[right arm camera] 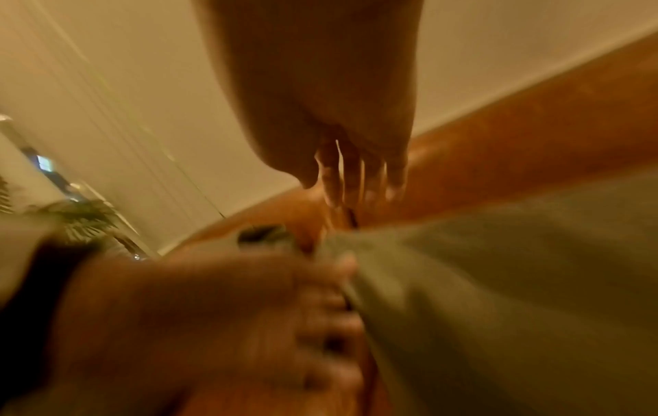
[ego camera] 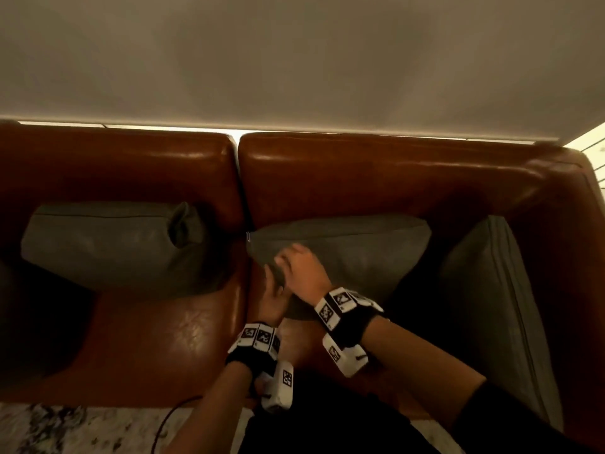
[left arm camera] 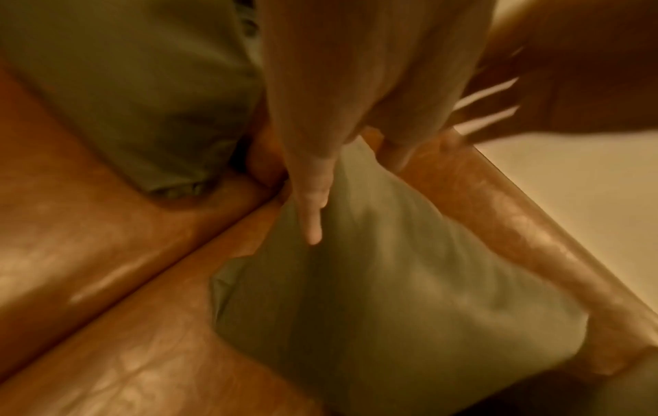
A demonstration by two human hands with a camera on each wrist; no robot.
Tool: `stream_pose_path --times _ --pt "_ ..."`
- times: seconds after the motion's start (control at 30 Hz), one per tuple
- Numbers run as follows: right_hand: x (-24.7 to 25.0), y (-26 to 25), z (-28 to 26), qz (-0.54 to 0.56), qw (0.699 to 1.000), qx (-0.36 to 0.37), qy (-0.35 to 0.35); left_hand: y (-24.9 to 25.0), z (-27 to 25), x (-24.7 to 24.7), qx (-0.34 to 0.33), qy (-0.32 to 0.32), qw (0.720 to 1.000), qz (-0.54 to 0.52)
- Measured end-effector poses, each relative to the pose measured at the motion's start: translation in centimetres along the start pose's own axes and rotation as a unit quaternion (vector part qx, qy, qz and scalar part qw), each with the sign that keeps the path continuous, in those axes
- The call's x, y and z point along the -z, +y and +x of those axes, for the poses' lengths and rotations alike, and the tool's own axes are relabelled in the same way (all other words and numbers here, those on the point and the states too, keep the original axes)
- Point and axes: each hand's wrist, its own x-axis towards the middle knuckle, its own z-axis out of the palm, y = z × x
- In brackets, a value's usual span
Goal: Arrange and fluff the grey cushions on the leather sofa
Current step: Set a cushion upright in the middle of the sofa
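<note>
Two forearms, each banded with a black strap carrying white marker blocks, are seen reaching from the bottom of the head view toward a brown leather sofa (ego camera: 157, 339). At far left, a grey cushion (ego camera: 108, 240) is propped against the left backrest, one corner puckered near the seam between the two seat sections. Just right of that seam, the left hand (ego camera: 273, 301) is set against the near left edge of the middle cushion (ego camera: 360, 257), fingers laid straight along the fabric; in the left wrist view the fingers (left arm camera: 313, 197) are seen extended down the cushion's side, though motion blur keeps the contact from being read clearly. The right hand (ego camera: 302, 265) is placed over the same cushion's upper left corner, directly above the left hand, with fingers spread and only loosely bent across the fabric; whether the cloth is actually gripped cannot be told. The middle cushion is shown leaning back on the right backrest, its lower edge on the seat. Further right, a third grey cushion (ego camera: 491, 306) is stood on edge against the sofa's right armrest. A pale wall (ego camera: 294, 54) is seen behind the sofa, and a mottled rug (ego camera: 65, 430) below its front edge at lower left.
</note>
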Motion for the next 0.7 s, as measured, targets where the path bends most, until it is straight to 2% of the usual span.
stream_pose_path --times 0.07,0.13,0.2,0.27,0.43,0.57,0.63,0.7 --pt "-1.5 4.8 -2.0 -0.085 0.996 -0.023 -0.02 1.4 1.2 0.1 -0.035 -0.018 0.999 -0.007" --pt "-1.8 9.7 -4.3 -0.202 0.979 0.02 -0.035 3.0 2.5 0.0 -0.039 -0.043 0.998 0.001" --pt "-1.2 13.9 -5.5 -0.353 0.926 0.096 -0.091 3.7 4.2 -0.1 -0.014 -0.06 0.997 0.043" --pt "-0.3 17.1 -5.5 -0.421 0.885 0.143 -0.134 4.3 6.1 -0.4 0.012 -0.029 0.995 0.098" --pt "3.2 19.6 0.2 -0.512 0.828 0.179 -0.142 7.4 11.2 -0.7 0.028 0.082 0.985 0.146" --pt "3.7 20.5 4.7 -0.529 0.819 0.14 -0.169 8.5 13.8 -0.1 0.076 0.115 0.963 0.232" --pt "2.2 20.0 4.0 -0.508 0.839 0.115 -0.16 8.3 13.7 -0.1 0.077 0.124 0.956 0.253" --pt "0.5 19.3 1.9 -0.489 0.846 0.129 -0.169 8.0 13.6 -0.5 0.061 0.121 0.959 0.249"
